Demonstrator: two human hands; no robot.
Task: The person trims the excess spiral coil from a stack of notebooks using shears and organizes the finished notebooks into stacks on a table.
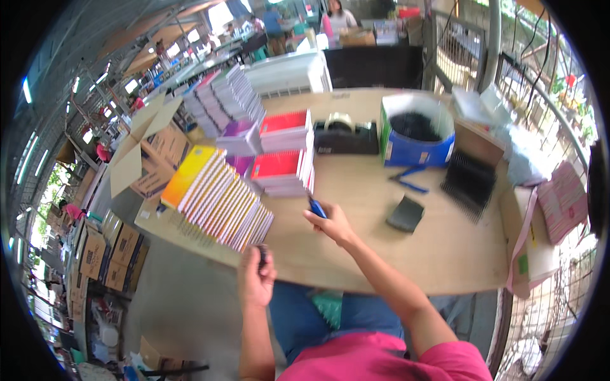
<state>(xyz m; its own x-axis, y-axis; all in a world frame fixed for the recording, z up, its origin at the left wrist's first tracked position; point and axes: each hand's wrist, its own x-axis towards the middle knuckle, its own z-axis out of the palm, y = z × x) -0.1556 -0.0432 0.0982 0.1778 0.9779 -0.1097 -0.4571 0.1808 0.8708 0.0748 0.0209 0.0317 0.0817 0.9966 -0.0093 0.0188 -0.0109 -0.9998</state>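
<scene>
My right hand [333,225] is closed round a blue-handled tool [318,208] with a thin dark tip, held over the table just in front of the red-covered notebooks [278,165]. My fingers hide part of the tool, so its exact kind does not show. Lower and to the left, at the table's front edge, my left hand [255,282] is closed on a small black piece [262,256], mostly hidden by the fingers. Close beside that hand leans a tall stack of yellow-covered spiral notebooks [219,200].
Blue-handled pliers [412,180] lie right of centre, near a dark block [405,214] and black comb-like strips [470,184]. Behind stand a blue box [416,154] of black pieces and a tape dispenser [346,138]. Open cartons [152,155] sit left; people work far back.
</scene>
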